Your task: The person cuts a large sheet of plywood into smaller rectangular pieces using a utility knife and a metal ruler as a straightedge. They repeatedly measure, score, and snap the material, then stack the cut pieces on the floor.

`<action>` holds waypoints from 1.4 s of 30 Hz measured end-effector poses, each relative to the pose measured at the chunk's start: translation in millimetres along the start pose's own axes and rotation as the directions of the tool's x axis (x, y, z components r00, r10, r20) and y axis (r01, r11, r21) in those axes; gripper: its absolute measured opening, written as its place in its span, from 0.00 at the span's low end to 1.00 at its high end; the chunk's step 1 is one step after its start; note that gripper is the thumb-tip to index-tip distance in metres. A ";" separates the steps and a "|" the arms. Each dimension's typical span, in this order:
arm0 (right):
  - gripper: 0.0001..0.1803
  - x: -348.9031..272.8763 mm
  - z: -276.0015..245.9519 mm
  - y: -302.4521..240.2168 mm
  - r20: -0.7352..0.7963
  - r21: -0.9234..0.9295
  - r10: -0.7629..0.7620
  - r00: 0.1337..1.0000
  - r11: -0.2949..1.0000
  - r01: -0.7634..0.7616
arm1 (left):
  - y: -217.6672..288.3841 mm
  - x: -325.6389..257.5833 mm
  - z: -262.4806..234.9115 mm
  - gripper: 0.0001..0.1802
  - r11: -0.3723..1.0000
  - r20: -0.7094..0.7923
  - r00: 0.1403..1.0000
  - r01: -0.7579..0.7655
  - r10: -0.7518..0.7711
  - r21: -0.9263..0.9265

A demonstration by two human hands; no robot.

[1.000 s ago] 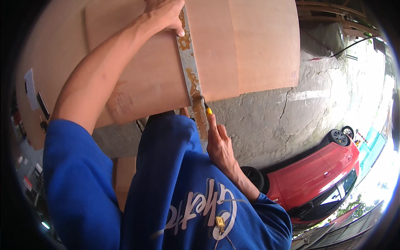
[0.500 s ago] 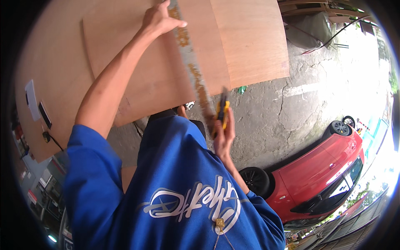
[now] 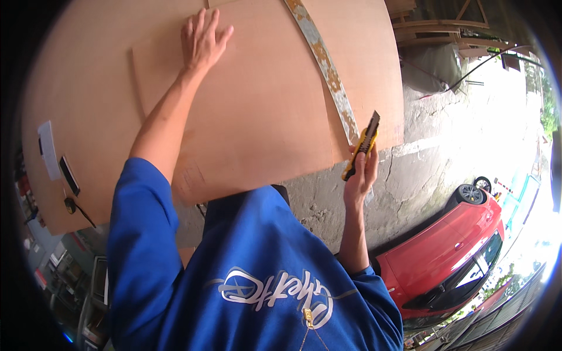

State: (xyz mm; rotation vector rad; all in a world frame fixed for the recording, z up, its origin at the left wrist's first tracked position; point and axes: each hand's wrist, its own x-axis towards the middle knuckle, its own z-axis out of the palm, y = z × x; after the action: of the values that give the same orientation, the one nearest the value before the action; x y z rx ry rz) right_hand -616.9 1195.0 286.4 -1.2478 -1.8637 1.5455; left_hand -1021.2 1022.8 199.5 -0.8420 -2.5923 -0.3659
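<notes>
My left hand [image 3: 205, 44] lies with fingers spread on a thin brown plywood sheet [image 3: 252, 105], holding nothing. That sheet rests over a larger plywood board [image 3: 76, 88]. In my right hand [image 3: 361, 178] is a yellow and black utility knife [image 3: 364, 143], its blade out and pointing away from me. A long metal straightedge [image 3: 326, 61], mottled with rusty patches, lies slanting across the right part of the plywood. Its near end runs under my right hand and past the sheet's near edge. Whether that hand also grips the straightedge, I cannot tell.
On the board's left side are a white paper [image 3: 49, 149], a phone [image 3: 69, 175] and a tape measure [image 3: 71, 206]. Cracked concrete floor [image 3: 404, 181] stretches to the right, where a red car [image 3: 445, 245] is parked. A covered grey bundle [image 3: 433, 64] stands beyond near timber pieces [image 3: 445, 26].
The straightedge has shifted right across the plywood. My left hand has let go of it and now lies on the sheet. My right hand has moved right with the utility knife.
</notes>
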 end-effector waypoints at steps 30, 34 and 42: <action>0.14 209.3 294.3 -121.8 0.585 -0.497 0.050 0.810 0.810 0.309 | 12.2 -0.8 -21.2 0.33 0.976 0.173 0.977 0.150 -0.123 -0.156; 0.13 211.8 300.1 -118.0 0.629 -0.557 0.037 0.777 0.718 0.417 | 12.6 -1.3 -20.7 0.33 0.974 0.179 0.975 0.161 -0.133 -0.158; 0.12 214.9 305.7 -121.0 0.642 -0.634 0.067 0.764 0.607 0.480 | 12.8 -1.5 -21.7 0.33 0.975 0.170 0.976 0.161 -0.134 -0.156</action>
State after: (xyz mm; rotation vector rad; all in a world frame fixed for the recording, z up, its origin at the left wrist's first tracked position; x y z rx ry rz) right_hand -1008.8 1205.2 260.6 -0.7138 -3.2306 1.0467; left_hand -1006.2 1024.4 219.8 -0.7615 -2.8123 -0.5910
